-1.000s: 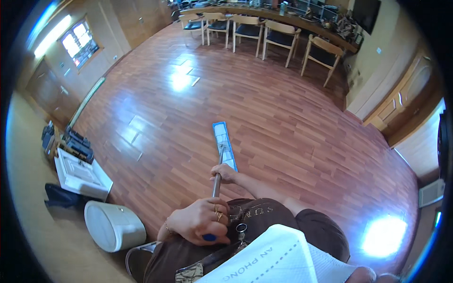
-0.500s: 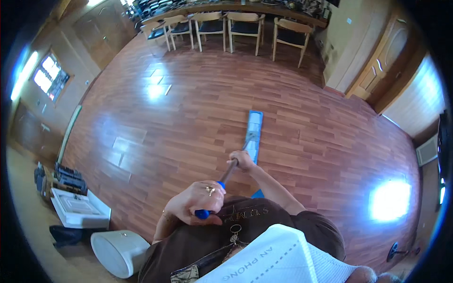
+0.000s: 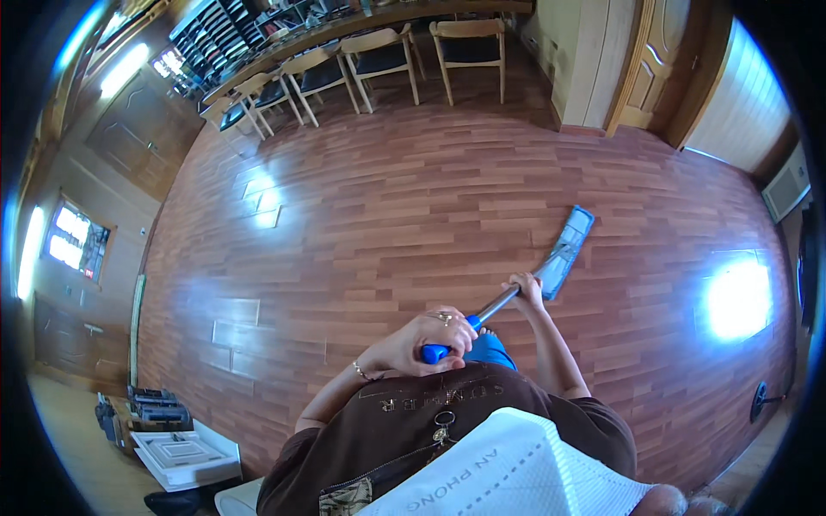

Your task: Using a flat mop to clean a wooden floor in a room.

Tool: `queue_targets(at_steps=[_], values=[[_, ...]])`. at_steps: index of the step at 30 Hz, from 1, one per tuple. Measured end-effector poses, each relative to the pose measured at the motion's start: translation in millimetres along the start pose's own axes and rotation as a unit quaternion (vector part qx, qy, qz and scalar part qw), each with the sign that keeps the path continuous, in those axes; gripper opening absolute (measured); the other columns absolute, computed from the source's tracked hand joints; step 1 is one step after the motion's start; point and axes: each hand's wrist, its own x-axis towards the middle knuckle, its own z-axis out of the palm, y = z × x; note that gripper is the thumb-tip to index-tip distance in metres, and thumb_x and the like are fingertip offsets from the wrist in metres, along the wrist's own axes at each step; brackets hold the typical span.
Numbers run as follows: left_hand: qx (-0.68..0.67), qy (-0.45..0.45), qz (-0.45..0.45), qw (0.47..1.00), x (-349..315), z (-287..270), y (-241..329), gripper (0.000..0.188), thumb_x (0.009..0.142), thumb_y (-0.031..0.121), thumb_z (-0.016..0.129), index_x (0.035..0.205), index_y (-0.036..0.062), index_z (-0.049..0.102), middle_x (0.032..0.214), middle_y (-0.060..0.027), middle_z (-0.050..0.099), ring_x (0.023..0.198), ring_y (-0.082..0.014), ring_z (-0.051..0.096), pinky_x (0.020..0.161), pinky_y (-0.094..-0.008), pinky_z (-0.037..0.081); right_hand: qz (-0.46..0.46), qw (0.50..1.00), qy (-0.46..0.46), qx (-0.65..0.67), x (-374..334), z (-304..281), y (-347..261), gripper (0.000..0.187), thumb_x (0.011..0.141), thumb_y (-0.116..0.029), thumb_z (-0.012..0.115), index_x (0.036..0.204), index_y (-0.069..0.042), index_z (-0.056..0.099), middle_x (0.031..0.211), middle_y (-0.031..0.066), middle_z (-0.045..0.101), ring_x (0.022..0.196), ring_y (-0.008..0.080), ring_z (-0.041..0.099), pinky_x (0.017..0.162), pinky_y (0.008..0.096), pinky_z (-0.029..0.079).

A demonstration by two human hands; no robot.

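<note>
A flat mop with a light blue head (image 3: 569, 251) lies on the wood-patterned floor (image 3: 404, 198), ahead and to the right of me. Its metal pole (image 3: 496, 306) slants back toward my body and ends in a blue grip (image 3: 436, 353). Around that grip, close to my chest, my left hand (image 3: 440, 337) is closed; a ring and a bracelet show on it. Farther down the pole my right hand (image 3: 527, 291) is wrapped round the metal, near the mop head.
Wooden chairs with dark seats (image 3: 382, 60) line a long counter at the far side. A wooden door (image 3: 650, 73) stands at the far right. White furniture (image 3: 188, 456) and dark boxes (image 3: 159, 408) sit at the near left. A round black base (image 3: 759, 402) is at the right.
The mop head has swung to the right across the floor and turned to a slant. Both hands have moved right with the pole, still gripping it. My view has turned too.
</note>
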Motion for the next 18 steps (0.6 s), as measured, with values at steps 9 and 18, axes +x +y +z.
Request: queue_targets(at_steps=[9,18], values=[[-0.045,0.09,-0.084,0.991,71.9,-41.5,-72.4,0.017,0.078,-0.002,0.073,0.081,0.0057,0.057,0.092,-0.0065,0.065,0.104,-0.0265,0.062,0.089,-0.0393,0.047,-0.003,0.982,-0.154,-0.105,106.4,-8.9,101.4,0.021,0.063,-0.028,0.077,0.072,-0.022,0.058,0.082,0.0008,0.06,0.093,0.0259,0.059,0.078,0.0537,0.04],[0.126,0.301,0.023,0.945,34.4,-92.9,38.6,0.014,0.073,0.011,0.074,0.077,0.0083,0.061,0.07,-0.007,0.066,0.072,-0.0253,0.067,0.078,-0.0437,0.05,-0.313,0.89,-0.331,0.015,161.2,32.4,-95.0,0.011,0.07,-0.022,0.064,0.078,-0.015,0.064,0.077,0.0108,0.063,0.077,0.0355,0.063,0.068,0.0494,0.048]])
